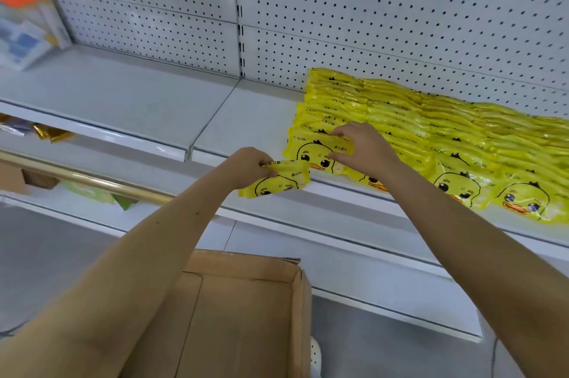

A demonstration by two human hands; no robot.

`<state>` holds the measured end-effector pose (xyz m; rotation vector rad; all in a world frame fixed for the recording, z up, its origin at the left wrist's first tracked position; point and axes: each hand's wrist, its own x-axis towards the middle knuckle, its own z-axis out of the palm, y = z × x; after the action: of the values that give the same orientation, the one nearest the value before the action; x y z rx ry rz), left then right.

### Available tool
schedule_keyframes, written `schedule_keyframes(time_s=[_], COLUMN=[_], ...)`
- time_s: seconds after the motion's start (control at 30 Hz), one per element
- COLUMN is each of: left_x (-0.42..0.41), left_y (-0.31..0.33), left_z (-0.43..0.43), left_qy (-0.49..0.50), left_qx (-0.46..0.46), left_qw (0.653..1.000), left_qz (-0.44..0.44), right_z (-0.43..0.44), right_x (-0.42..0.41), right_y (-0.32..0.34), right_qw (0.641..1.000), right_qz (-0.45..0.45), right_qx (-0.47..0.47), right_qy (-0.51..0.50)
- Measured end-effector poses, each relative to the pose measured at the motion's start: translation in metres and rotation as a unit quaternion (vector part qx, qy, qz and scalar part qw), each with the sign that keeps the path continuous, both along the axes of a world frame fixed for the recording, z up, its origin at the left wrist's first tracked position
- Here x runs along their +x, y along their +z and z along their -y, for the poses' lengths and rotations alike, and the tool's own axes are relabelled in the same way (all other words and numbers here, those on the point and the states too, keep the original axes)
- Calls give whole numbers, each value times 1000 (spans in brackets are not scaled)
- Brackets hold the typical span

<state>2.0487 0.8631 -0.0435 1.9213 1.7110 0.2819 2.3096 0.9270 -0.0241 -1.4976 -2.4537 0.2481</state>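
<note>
"Two hands busy. What has the left one got?"

"The left hand (246,166) pinches a loose duck packet (277,183) by its top edge, just off the shelf's (246,119) near lip, above the cardboard box (240,310)."

"And to the right?"

"The right hand (363,146) grips the front packet (311,156) at the shelf's near edge. The yellow rows (446,131) overlap rightward."

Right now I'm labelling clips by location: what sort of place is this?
Likely a shop aisle: white pegboard shelving, rows of identical yellow duck packs, an open cardboard box below.
</note>
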Motion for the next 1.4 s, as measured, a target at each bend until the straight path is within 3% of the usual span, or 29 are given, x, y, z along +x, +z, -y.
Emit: schedule_keyframes(time_s=[0.23,0.6,0.9,1.07,1.4], left_x=[14,-4,1,12,50], left_y=[20,48,52,44,16], left_z=[8,35,47,35,-25], left_qy=[-26,-35,-39,-16,76], left_qx=[32,81,83,80,140], left_qw=[999,995,995,996,985], left_qz=[10,35,27,22,59], right_z=[37,76,96,89,46], right_x=[-27,-59,-46,-23,-13], right_y=[12,27,18,9,-17], right_qw=[988,991,971,954,949], right_qz=[-53,-107,-215,-264,-267], right_qx=[-133,-81,-69,-70,-21], right_qy=[59,22,-77,-119,-166])
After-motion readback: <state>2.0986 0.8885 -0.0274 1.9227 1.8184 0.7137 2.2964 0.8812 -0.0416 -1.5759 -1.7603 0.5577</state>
